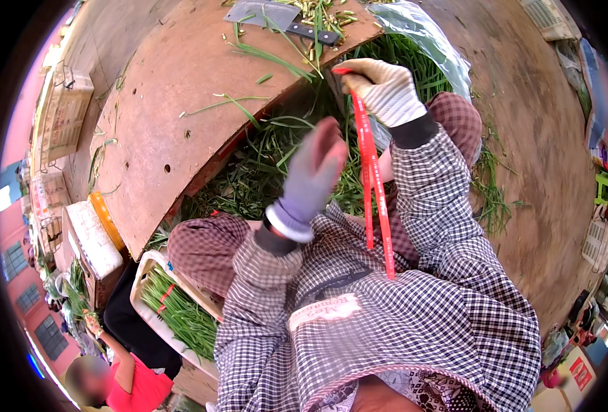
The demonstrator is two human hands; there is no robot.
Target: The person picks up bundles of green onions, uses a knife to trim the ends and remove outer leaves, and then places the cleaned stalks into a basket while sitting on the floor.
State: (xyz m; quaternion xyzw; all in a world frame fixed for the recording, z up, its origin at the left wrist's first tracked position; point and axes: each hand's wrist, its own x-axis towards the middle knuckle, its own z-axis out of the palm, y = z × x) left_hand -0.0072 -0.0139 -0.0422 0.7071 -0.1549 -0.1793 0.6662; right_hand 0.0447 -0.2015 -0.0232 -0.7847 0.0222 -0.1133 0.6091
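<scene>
My right hand (379, 93), in a cream glove, is closed on red printed tapes (367, 144), which hang in long strands over my checked apron. My left hand (314, 175), in a pale purple glove, is raised left of the tapes, blurred, with its finger position unclear. Loose green leafy stalks (262, 165) lie beneath both hands, and more greens (414, 62) sit in clear plastic behind my right hand.
A board (146, 123) holds a cleaver (256, 12) and trimmings. A white crate (144, 275) with banded greens (180, 309) sits left, beside a foam box (91, 226). Another person (135, 384) in pink is at lower left. Crates and bags line the far right.
</scene>
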